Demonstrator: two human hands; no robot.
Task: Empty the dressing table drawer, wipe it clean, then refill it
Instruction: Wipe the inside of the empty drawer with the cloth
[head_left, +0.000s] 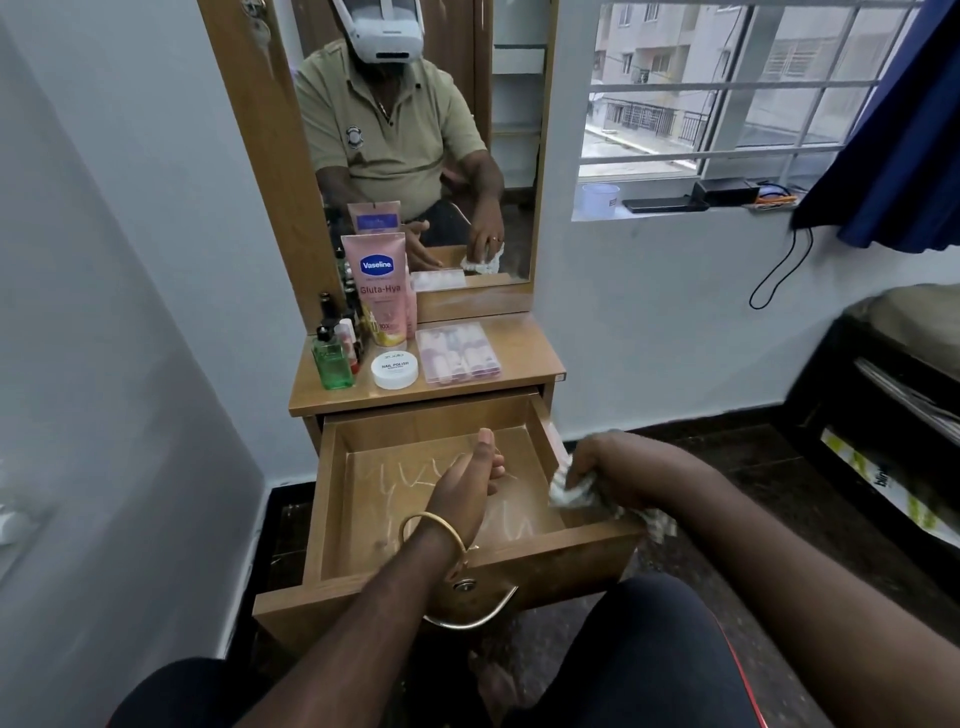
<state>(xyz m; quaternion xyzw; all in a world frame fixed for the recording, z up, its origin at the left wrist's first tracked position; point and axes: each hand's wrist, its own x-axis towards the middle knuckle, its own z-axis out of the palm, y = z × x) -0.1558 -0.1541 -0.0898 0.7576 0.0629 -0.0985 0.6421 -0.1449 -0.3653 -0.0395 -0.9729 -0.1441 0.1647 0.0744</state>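
A: What are the hands doing?

B: The left hand (470, 480) hovers over the open drawer (363, 519), fingers loosely curled, thumb up, holding nothing. A gold bangle (432, 530) circles its wrist. The right hand (597, 467) grips a crumpled cloth (571, 493) at the drawer's right wall, just beside the left hand.

A: And the drawer itself?

B: Pulled out under both hands, nothing in it. Its wooden floor is dusty, with pale streaks beneath the left hand. A curved metal handle (478, 616) hangs on its front, below the left wrist.

A: Beyond the hands?

B: The dressing table top (524, 353) lies farther out, carrying a pink Vaseline tube (382, 288), a green bottle (332, 364), a white nail polish tub (395, 369) and a clear plastic case (460, 353). Small dark bottles stand behind the green one. Above them a mirror (405, 130) reflects the person.

A: The room?

B: Pale walls; a barred window (727, 88) far right of the right hand, a blue curtain (898, 130) at its edge, dark floor (727, 447) below.
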